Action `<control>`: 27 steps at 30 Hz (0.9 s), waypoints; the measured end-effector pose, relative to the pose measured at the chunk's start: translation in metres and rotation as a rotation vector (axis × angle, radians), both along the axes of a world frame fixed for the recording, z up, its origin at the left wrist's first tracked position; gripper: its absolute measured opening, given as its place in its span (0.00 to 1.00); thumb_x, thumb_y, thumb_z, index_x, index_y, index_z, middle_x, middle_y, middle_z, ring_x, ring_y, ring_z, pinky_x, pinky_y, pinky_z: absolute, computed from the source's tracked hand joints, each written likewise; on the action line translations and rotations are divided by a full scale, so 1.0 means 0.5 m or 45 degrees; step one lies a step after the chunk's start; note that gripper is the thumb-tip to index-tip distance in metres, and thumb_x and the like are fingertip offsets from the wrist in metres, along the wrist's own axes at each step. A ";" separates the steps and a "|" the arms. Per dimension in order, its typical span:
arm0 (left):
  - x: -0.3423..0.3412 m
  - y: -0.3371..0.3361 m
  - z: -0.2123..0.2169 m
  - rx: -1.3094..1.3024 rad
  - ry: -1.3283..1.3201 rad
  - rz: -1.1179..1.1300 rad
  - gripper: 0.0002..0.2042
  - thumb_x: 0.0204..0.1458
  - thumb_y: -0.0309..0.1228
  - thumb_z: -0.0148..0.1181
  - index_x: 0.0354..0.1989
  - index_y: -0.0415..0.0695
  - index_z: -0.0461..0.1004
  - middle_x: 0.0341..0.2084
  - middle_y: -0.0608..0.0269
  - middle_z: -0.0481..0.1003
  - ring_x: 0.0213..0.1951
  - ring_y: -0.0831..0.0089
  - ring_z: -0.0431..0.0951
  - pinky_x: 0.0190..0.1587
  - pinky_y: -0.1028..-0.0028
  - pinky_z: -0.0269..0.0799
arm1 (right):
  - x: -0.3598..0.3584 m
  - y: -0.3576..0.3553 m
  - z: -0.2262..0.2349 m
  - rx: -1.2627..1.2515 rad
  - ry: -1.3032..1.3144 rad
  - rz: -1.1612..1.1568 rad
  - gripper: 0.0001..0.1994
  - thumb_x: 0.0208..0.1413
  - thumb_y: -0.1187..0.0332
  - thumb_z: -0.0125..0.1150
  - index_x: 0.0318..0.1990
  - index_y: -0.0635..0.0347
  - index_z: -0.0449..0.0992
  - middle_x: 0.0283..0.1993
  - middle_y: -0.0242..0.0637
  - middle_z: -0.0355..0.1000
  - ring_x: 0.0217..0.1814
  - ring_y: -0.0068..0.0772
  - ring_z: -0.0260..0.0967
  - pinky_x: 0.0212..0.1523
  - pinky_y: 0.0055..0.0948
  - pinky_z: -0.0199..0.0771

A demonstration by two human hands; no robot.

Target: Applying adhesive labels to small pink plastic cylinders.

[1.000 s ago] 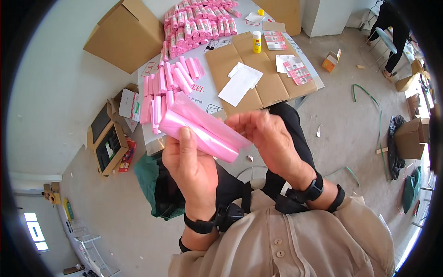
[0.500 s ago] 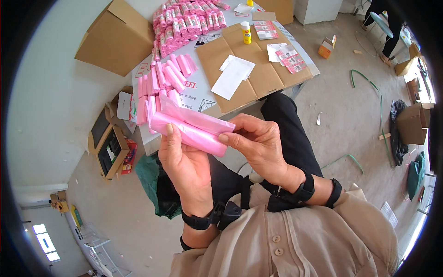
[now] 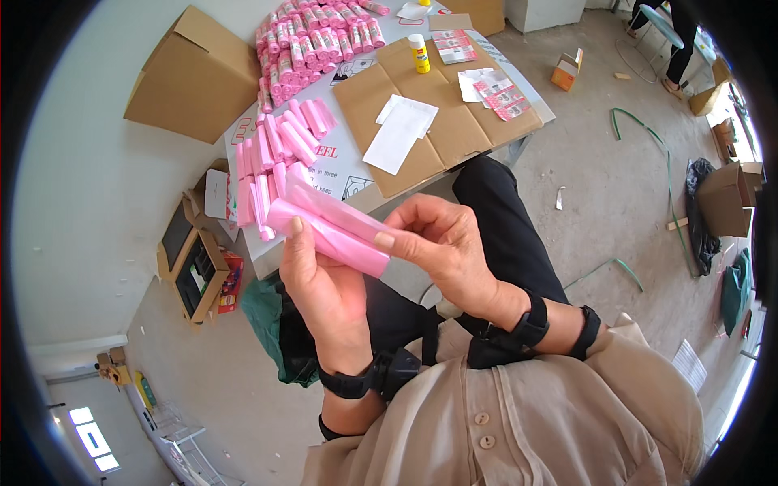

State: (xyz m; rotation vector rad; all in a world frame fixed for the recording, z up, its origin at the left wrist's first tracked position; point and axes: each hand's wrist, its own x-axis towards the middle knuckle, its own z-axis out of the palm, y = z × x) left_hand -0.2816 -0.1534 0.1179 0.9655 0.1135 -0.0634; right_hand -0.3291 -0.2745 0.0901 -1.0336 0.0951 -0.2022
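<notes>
A roll of thin pink plastic bags (image 3: 348,248) lies across both my hands, tilted down to the right, with a loose flap of film along its upper side. My left hand (image 3: 324,283) holds the roll from below, thumb pressed on its left part. At the other end, my right hand (image 3: 444,247) pinches the loose film between thumb and fingers. Just beyond my hands, a heap of similar unlabelled pink rolls (image 3: 279,139) lies on the printed table top (image 3: 328,172). Farther back is a large pile of pink rolls with labels (image 3: 312,40).
A flattened cardboard sheet (image 3: 356,105) on the table carries white paper (image 3: 401,134), a yellow glue stick (image 3: 419,55) and printed label sheets (image 3: 501,93). An open carton (image 3: 190,77) stands at the left. Boxes and a green strap (image 3: 660,146) lie on the floor. Another person's legs (image 3: 682,44) show far right.
My right hand has shifted slightly left along the film flap. The roll stays in both hands, and the whole view has moved a little.
</notes>
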 end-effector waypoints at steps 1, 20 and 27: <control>0.002 -0.003 -0.002 0.082 -0.049 -0.010 0.15 0.61 0.34 0.49 0.49 0.35 0.67 0.41 0.59 0.72 0.44 0.72 0.73 0.48 0.69 0.69 | 0.001 -0.005 0.000 0.000 0.000 0.000 0.12 0.51 0.68 0.67 0.31 0.69 0.74 0.26 0.29 0.70 0.29 0.15 0.64 0.29 0.17 0.64; -0.022 -0.012 -0.023 1.185 -1.049 0.052 0.14 0.55 0.25 0.58 0.47 0.33 0.67 0.34 0.57 0.75 0.34 0.75 0.75 0.38 0.76 0.71 | 0.041 -0.034 0.021 -0.195 -0.375 -0.106 0.03 0.54 0.76 0.61 0.33 0.66 0.75 0.29 0.25 0.68 0.29 0.11 0.59 0.28 0.15 0.60; -0.003 -0.005 -0.037 1.418 -1.011 -0.097 0.12 0.57 0.29 0.56 0.46 0.36 0.67 0.32 0.52 0.75 0.32 0.64 0.78 0.37 0.72 0.72 | 0.042 -0.045 0.045 0.043 -0.086 0.074 0.06 0.53 0.74 0.64 0.36 0.68 0.76 0.30 0.30 0.72 0.32 0.14 0.68 0.30 0.17 0.68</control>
